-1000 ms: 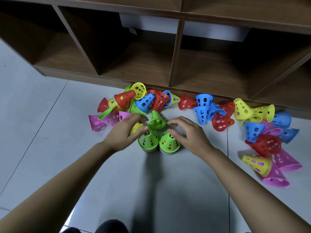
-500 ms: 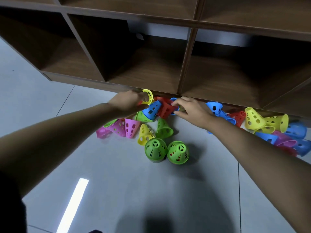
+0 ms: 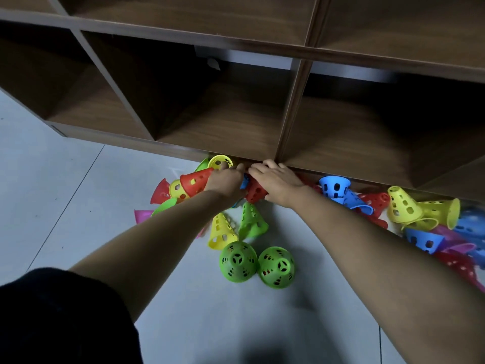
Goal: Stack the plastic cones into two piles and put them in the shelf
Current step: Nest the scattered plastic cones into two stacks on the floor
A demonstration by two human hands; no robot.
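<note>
Two hands (image 3: 228, 179) reach among the scattered cones by the shelf's (image 3: 236, 143) bottom edge, two green cones (image 3: 238, 261) stand upright on the floor (image 3: 65, 206), and three open shelf compartments face them; the heaped cones overlap too much to count.

This looks like a playroom or classroom-type indoor room, though the exact kind cannot be told. A low, dark wood-grain cubby shelf (image 3: 288, 122) with open square compartments stands directly on a pale grey tiled floor (image 3: 52, 195), its bottom board resting at floor level. A light wall shows through a gap at the back of the shelf's compartments. Along the front foot of the shelf lies a scatter of perforated plastic toy cones (image 3: 404, 208) in red, yellow, blue, green and pink, the sort used for children's games or sports drills.
</note>
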